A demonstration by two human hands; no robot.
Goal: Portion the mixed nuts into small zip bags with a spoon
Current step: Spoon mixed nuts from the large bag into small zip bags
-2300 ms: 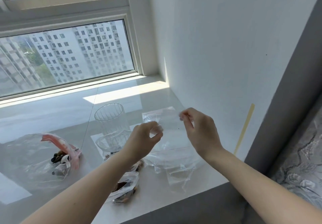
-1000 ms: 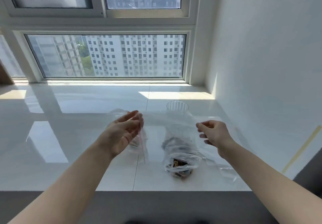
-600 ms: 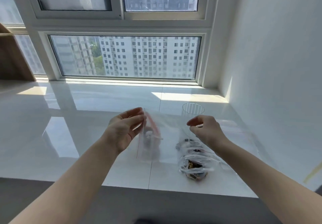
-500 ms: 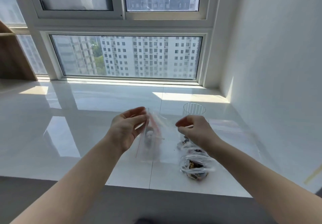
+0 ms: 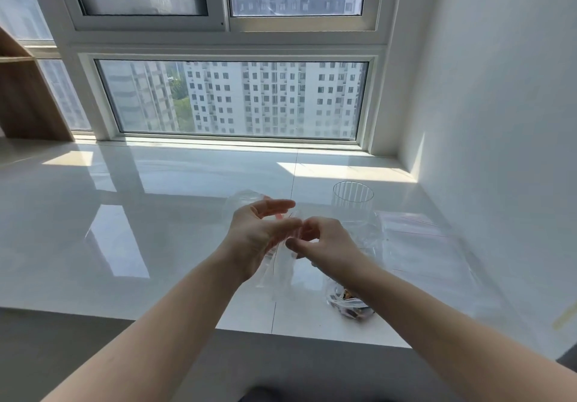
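— What is on the glossy white stone bench (image 5: 156,214)?
— A ribbed clear plastic cup (image 5: 352,203), flat clear zip bags (image 5: 427,251) beside it, and a clear bag of mixed nuts (image 5: 351,306) near the front edge.

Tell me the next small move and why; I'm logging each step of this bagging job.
Probably pull the small clear zip bag's mouth apart. Both the left hand and right hand pinch its top above the white sill, and no spoon shows.
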